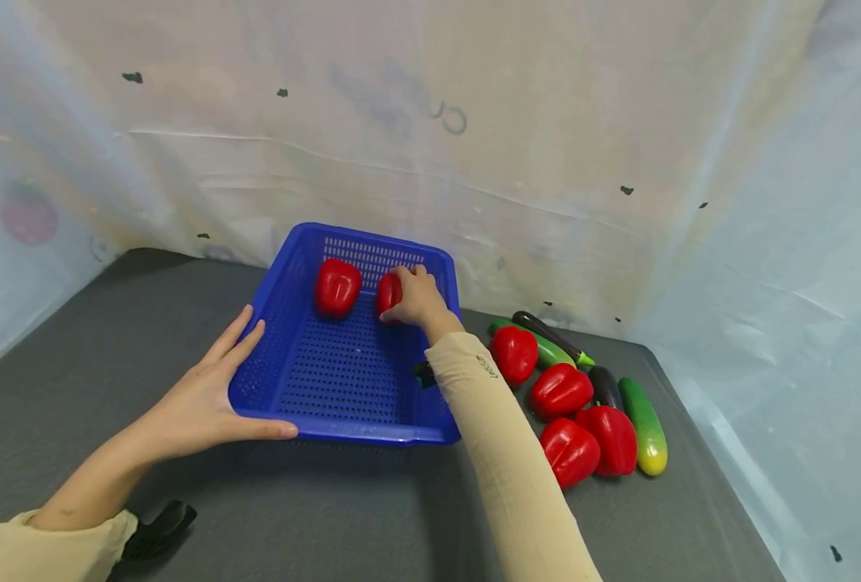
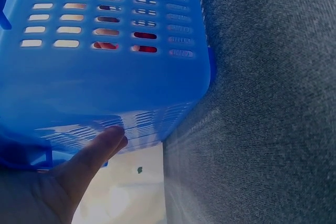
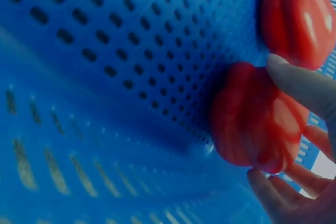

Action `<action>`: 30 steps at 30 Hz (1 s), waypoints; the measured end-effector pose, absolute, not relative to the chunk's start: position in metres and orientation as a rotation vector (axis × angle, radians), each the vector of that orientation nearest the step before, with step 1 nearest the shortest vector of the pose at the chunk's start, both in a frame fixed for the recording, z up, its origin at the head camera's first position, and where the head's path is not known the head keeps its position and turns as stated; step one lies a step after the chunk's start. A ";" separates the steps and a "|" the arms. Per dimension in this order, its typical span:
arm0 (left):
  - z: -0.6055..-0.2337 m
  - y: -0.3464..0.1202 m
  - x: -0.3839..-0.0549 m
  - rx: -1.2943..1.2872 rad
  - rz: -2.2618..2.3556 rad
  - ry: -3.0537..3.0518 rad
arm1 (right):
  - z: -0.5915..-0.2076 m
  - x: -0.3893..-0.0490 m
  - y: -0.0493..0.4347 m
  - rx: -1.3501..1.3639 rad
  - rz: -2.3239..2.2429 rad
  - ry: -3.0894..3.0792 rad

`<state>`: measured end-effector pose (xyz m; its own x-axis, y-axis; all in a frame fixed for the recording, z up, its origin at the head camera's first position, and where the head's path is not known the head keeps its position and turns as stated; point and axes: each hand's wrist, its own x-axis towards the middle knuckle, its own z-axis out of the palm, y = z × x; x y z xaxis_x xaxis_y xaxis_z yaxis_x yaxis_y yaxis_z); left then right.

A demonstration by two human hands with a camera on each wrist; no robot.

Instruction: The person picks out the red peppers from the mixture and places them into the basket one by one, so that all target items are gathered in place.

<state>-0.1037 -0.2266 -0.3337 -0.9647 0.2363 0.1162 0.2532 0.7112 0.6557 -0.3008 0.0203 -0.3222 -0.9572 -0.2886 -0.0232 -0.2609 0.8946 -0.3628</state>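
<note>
A blue plastic basket with slotted walls and a perforated floor sits on the dark table. My left hand spans its near left corner, thumb along the front rim and straight fingers against the left side; in the left wrist view, fingers touch the outer wall. Inside the basket, near the back right, my right hand holds a red bell pepper between thumb and fingers. Another red bell pepper lies to its left, by the back wall.
Right of the basket, several red bell peppers lie in a group. Among them are dark eggplants and green cucumber-like vegetables. Pale plastic sheeting hangs behind and beside the grey table.
</note>
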 end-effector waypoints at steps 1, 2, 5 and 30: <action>-0.334 -0.227 -0.104 -0.414 -1.115 -2.884 | -0.322 -0.301 0.021 -0.436 -0.551 2.984; -0.334 -0.227 -0.104 -0.416 -1.118 -2.884 | -0.321 -0.300 0.021 -0.439 -0.550 2.985; -0.334 -0.227 -0.105 -0.413 -1.111 -2.890 | -0.319 -0.299 0.021 -0.454 -0.554 2.985; -0.335 -0.235 -0.109 -0.418 -1.091 -2.916 | -0.290 -0.286 0.027 -0.621 -0.682 2.958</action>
<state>-0.1086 -0.2347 -0.3346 -0.9646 0.2467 0.0929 0.2471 0.7234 0.6447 -0.2857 0.0272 -0.2898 -0.9186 -0.3923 0.0468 -0.3732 0.8228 -0.4286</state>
